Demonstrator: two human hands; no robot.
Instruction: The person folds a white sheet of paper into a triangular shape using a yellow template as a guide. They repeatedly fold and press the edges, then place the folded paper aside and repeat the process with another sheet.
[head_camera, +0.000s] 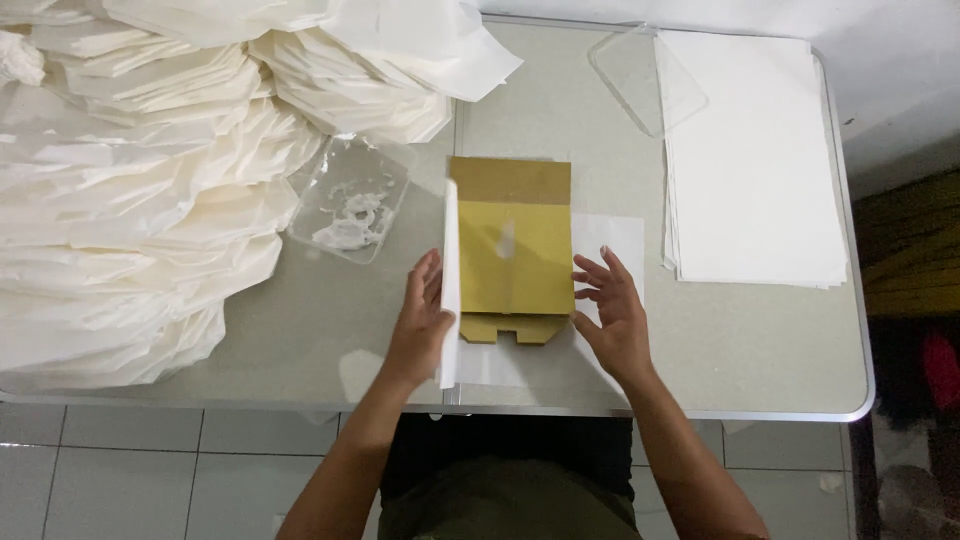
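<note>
A shallow clear plastic tray (350, 210) is sitting left of centre on the grey table (760, 350), holding smears and lumps of a whitish paste. A second clear plastic piece, seemingly a lid (645, 80), is lying empty at the far edge, overlapping the corner of a flat stack of white sheets (750, 160) on the right. A yellow-brown cardboard template (512, 255) is lying at table centre on a single white paper sheet (610, 240), its long axis running away from the person, a darker brown band at the far end and a notched tab end pointing toward the person. The left hand (420, 325) is gripping the sheet's left flap and lifting it on edge along the template's left side, fingers curled against the paper. The right hand (610, 305) is resting open, fingers spread, its fingertips touching the template's right edge and its palm over the sheet; it is holding nothing. A large heap of folded white paper bags (140, 190) is filling the table's left and far-left area, just beside the tray.
</note>
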